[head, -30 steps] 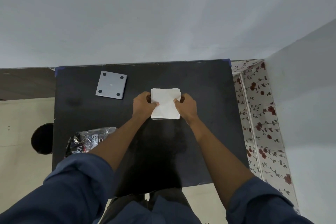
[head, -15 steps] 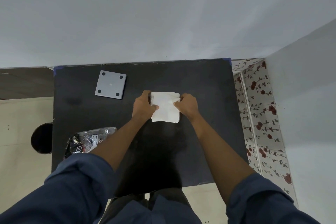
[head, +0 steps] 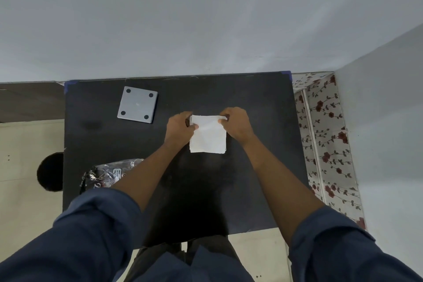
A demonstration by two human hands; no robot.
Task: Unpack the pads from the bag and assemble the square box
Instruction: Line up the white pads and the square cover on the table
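A stack of white square pads (head: 207, 135) lies on the black table (head: 258, 107), right of centre. My left hand (head: 179, 128) grips the stack's upper left corner. My right hand (head: 237, 124) pinches its upper right corner. Both hold the stack from the far side, thumbs on top. A grey square box part (head: 137, 104) with a dark dot at each corner rests flat at the table's back left. A crumpled dark plastic bag (head: 107, 174) lies at the front left, partly hidden by my left sleeve.
A pale wall rises right behind the table's far edge. A flowered panel (head: 325, 144) stands along the table's right side. On the floor to the left is a round black object (head: 50, 172).
The stack of pads has shifted slightly toward me and lies flatter. Both hands have slid to its far corners.
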